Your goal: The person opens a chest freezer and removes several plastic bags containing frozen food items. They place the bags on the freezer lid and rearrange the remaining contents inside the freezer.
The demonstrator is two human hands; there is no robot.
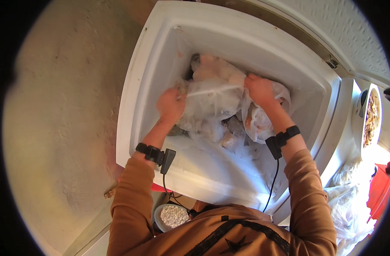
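Observation:
Both hands reach down into a white chest freezer [143, 73]. My left hand [171, 105] grips one side of a clear plastic bag's [214, 100] mouth, and my right hand [259, 88] grips the other. The bag's edge is stretched in a band between them; pale contents show through the film. Behind it sits another bag with pinkish, pale contents [211, 65]. Below my right hand rests a white plastic bag [262, 121] holding something pinkish. Smaller bagged items [228, 139] lie in front, partly hidden by the plastic.
The raised freezer lid [329, 28] stands at the back right. To the right are a white tub of brownish pieces [371, 118], clear plastic bags [345, 204] and a red object [379, 188]. A bowl of white pieces [174, 216] sits below the freezer's near edge. Cables hang from both wrist straps.

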